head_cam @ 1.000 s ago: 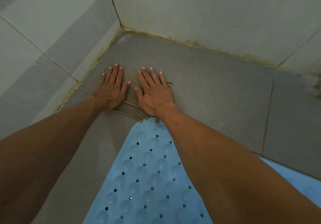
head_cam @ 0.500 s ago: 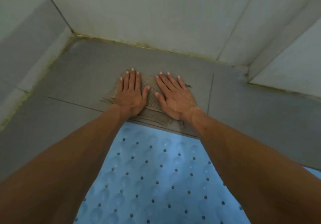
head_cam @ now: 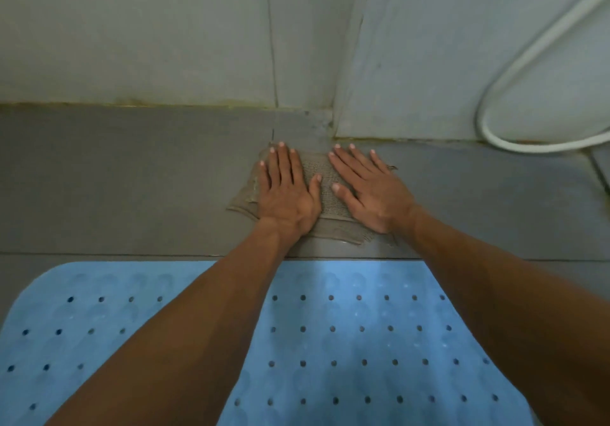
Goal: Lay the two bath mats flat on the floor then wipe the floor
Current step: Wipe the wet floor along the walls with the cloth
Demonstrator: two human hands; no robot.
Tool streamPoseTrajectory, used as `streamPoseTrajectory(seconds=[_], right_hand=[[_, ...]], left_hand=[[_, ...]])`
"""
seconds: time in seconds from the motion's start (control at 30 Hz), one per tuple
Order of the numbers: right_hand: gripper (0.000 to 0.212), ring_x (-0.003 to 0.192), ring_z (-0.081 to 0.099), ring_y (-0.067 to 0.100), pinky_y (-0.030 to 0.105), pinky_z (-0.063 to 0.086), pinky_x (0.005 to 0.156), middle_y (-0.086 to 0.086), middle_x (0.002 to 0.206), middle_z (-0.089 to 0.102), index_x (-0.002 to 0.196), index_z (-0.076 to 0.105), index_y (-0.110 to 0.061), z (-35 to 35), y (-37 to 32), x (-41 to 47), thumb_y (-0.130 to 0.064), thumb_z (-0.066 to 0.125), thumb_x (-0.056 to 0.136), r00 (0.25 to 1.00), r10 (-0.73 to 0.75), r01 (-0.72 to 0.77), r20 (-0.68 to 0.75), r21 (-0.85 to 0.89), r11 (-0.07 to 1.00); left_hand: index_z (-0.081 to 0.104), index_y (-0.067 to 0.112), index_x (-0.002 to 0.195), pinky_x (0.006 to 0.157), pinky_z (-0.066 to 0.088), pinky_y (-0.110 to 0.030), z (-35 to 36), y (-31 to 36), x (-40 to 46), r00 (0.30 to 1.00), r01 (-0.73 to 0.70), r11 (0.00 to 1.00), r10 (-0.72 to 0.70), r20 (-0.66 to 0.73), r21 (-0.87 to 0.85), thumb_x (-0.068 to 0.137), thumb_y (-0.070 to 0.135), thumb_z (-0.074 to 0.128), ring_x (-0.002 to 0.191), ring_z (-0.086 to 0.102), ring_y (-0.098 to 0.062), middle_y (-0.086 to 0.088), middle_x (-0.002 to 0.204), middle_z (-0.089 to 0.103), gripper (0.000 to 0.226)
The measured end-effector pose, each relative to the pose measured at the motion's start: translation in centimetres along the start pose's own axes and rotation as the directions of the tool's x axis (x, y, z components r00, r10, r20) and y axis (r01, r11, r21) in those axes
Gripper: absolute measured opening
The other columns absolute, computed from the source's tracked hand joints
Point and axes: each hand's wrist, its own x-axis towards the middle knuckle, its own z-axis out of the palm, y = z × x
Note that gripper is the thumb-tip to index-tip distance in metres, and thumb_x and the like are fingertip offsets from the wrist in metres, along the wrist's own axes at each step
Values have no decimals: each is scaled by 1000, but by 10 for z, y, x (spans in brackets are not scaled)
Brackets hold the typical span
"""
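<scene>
A: State the condition of the hands.

B: The left hand (head_cam: pixel 286 194) and the right hand (head_cam: pixel 369 191) lie palm-down, side by side, fingers straight and spread. Neither grips anything; both press flat on the frayed, grey-brown woven cloth (head_cam: pixel 321 178).

A: Locate that cloth relative to the light-blue perforated rubber bath mat (head_cam: pixel 346 343).

B: The cloth lies on the grey tiled floor (head_cam: pixel 132 178) just beyond the mat's far edge, apart from it, with a grout line between them. Its fringe shows past both wrists.

A: Position of the mat?

B: It lies flat on the floor, nearest the person. Both forearms cross above it. Only one mat is in view.

A: What lies beyond the mat?

B: The pale tiled wall (head_cam: pixel 148 35) meets the floor past the cloth. A white flexible hose (head_cam: pixel 515 62) loops down against the wall, far right of the mat.
</scene>
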Motion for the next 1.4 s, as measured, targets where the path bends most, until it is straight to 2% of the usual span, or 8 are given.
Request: streamPoseTrajectory(seconds=[0.27,0.7,0.97,1.13,1.4], right_hand=[[65,154,1,13,40,1,125,-7,167,8,159,12,-24,-16,103,-87,-52,17,101,994,113,-113,-13,-38,993],[61,153,-6,8,39,-2,125,-12,166,-1,159,5,-31,-28,218,-230,-52,18,103,963,268,-267,27,-49,962],[62,153,-6,8,39,0,125,-10,167,-1,159,4,-28,-28,226,-281,-52,15,103,963,268,-265,28,-79,961],[63,153,-7,9,40,1,125,-9,167,-1,159,4,-27,-28,214,-317,-53,13,103,968,245,-240,51,-91,966],[63,154,-6,14,47,7,125,-4,168,-1,159,4,-22,-15,179,-392,-47,21,104,972,228,-222,57,-105,970]], left_hand=[[0,4,153,120,-6,-48,18,132,-16,993,-112,993,113,18,-29,100,48,10,149,-10,-30,-15,161,-7,70],[-2,1,151,119,-8,-49,50,299,-77,972,-227,971,231,42,-75,101,46,12,148,-11,-33,-19,160,-8,69],[2,0,152,119,-6,-51,59,330,-123,976,-211,970,216,26,-125,101,44,16,148,-9,-34,-21,160,-6,69],[-2,-2,151,120,-4,-49,60,333,-169,974,-216,966,223,36,-143,101,43,15,148,-9,-34,-22,160,-7,69],[0,-2,151,121,1,-48,60,331,-261,973,-202,959,220,69,-199,102,44,16,149,-8,-33,-22,160,-8,69]])
